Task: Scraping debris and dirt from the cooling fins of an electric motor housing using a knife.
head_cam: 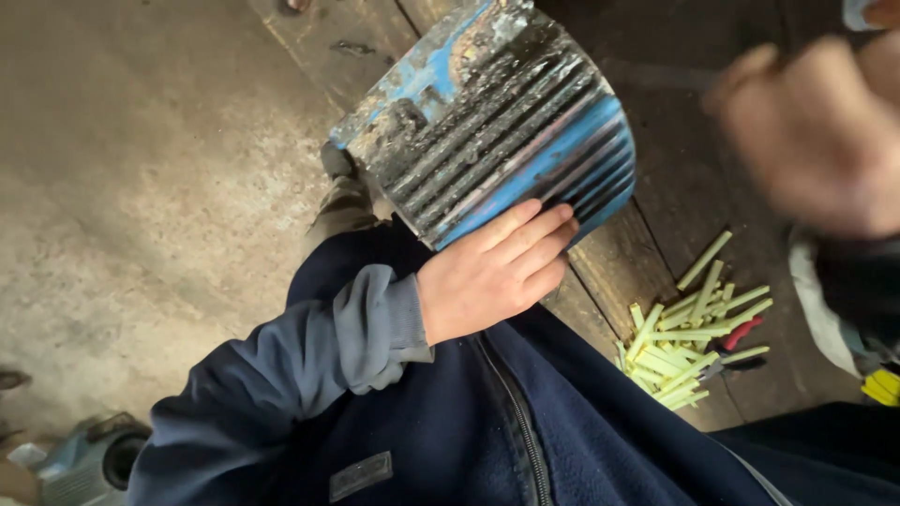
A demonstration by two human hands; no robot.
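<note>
Concrete floor (122, 187) is filling the left of the view, and dark wooden planks (712, 141) are running under the work on the right. The person's left hand (492, 272) is lying flat, fingers straight and together, against the lower edge of a finned motor housing (497, 122), blue paint flaking over grimy metal; this grip is pressing and steadying, not closing round anything. The housing is resting tilted at the plank edge, against the person's lap. The right hand (816, 141) is hovering blurred at the upper right, well apart from the housing; whether its grip is holding anything cannot be told. Judging from this, the housing is only being braced, and nothing shows how much is done. Beside the right knee, cut pale-green strips (689, 342) are lying heaped with red-handled pliers (736, 337). Open room is lying leftward over the floor; rightward the strips are crowding the planks.
</note>
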